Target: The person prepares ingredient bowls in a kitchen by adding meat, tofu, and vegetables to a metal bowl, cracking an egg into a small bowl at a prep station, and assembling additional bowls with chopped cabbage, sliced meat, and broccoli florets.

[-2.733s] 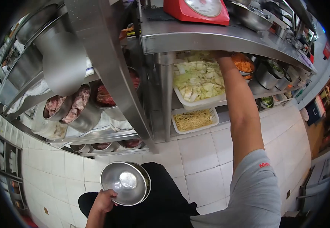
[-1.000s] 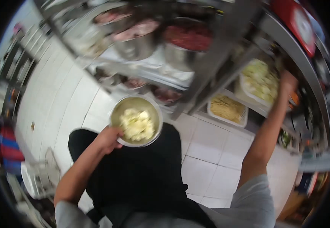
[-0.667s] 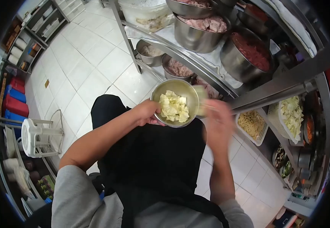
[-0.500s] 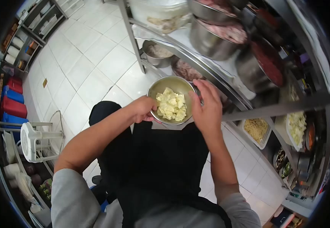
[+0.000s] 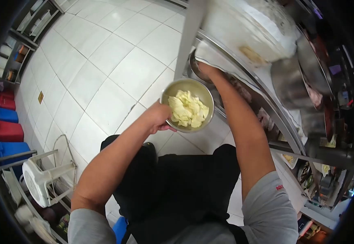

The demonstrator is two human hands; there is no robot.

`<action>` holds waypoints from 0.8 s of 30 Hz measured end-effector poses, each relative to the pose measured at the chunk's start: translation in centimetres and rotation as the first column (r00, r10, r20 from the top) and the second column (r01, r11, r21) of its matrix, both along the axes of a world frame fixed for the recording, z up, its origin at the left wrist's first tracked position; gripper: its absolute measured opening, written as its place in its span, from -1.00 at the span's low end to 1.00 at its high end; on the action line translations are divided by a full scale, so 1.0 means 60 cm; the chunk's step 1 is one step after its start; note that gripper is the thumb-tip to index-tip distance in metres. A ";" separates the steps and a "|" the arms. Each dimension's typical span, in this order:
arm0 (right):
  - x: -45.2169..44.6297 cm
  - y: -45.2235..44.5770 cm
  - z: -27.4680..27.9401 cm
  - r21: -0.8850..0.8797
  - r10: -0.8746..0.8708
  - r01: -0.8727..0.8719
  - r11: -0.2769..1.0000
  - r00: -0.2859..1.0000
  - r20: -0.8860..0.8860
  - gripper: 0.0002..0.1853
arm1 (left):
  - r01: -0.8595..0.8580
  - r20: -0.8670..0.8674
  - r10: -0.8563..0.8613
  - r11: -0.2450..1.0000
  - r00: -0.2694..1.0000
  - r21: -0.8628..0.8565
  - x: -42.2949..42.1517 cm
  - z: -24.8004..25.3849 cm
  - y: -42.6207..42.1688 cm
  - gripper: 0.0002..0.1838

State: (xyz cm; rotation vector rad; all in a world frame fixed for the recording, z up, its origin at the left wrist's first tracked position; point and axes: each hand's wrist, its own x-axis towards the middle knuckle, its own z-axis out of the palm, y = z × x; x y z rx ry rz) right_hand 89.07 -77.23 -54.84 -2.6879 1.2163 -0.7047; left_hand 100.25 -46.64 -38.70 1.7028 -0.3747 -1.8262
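Note:
My left hand (image 5: 160, 116) grips the rim of a metal bowl (image 5: 208, 118) with its fingers closed. Pale yellow-green cut cabbage leaves (image 5: 188, 108) lie in the bowl, which is held over the floor in front of my lap. My right arm stretches forward to the lower level of the shelf on the right. There my right hand (image 5: 206, 70) dips into a metal pot (image 5: 192, 64), and its fingers are hidden inside. A white cloth (image 5: 209, 53) hangs from the shelf just above that hand.
The metal shelf rack (image 5: 187, 38) stands close on my right. Large steel pots (image 5: 289, 83) and a big whitish container (image 5: 246, 30) sit on its upper level. On the left are a white plastic stool (image 5: 36, 183) and red and blue bins (image 5: 8, 130). White floor tiles (image 5: 116, 61) stretch ahead.
My right hand has left the bowl's side and reached forward into the pot on the lower shelf. My left hand still holds the bowl. The view has shifted closer to the shelf.

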 end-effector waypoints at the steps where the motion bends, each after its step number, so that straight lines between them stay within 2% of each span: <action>1: 0.014 0.014 0.036 0.060 -0.043 0.050 0.997 0.993 -0.107 -0.57 | 0.034 0.038 -0.033 0.999 0.999 -0.016 0.008 0.003 -0.008 -0.43; 3: 0.039 0.037 0.089 0.164 -0.093 0.156 0.974 0.936 -0.338 -0.59 | 0.034 0.063 -0.033 0.999 0.997 -0.016 0.014 -0.015 -0.020 -0.38; 6: 0.021 -0.006 -0.027 0.118 -0.146 0.212 0.970 0.899 -0.412 -0.57 | 0.080 0.016 -0.080 0.997 0.997 -0.017 0.027 -0.065 -0.028 -0.34; 7: 0.011 -0.021 -0.055 0.071 -0.130 0.160 0.984 0.939 -0.320 -0.56 | 0.097 -0.017 -0.097 0.995 0.995 -0.010 0.028 -0.076 -0.031 -0.35; 10: 0.027 -0.013 -0.072 0.199 -0.125 0.146 0.969 0.986 -0.114 -0.55 | 0.138 -0.075 -0.136 0.990 0.988 0.020 0.042 -0.090 -0.032 -0.35; 12: -0.002 -0.007 -0.050 0.360 0.083 -0.031 0.932 0.988 -0.130 -0.57 | 0.153 -0.076 -0.150 0.988 0.986 0.033 0.042 -0.106 -0.031 -0.36; 17: -0.029 -0.050 -0.136 0.223 0.013 0.041 0.974 0.972 -0.234 -0.58 | 0.148 -0.054 -0.146 0.988 0.988 0.042 0.061 -0.129 -0.062 -0.35; 19: -0.042 -0.047 -0.118 0.217 -0.082 0.170 0.961 0.928 -0.364 -0.49 | 0.154 -0.028 -0.153 0.988 0.988 0.018 0.064 -0.140 -0.069 -0.35; 21: -0.060 -0.018 -0.023 0.221 -0.191 0.386 0.896 0.783 -0.592 -0.29 | 0.145 0.004 -0.145 0.989 0.989 -0.024 0.064 -0.159 -0.079 -0.35; 24: -0.167 -0.027 -0.030 0.002 -0.093 0.099 0.995 0.944 -0.316 -0.60 | 0.125 -0.010 -0.125 0.992 0.992 -0.007 0.063 -0.193 -0.090 -0.36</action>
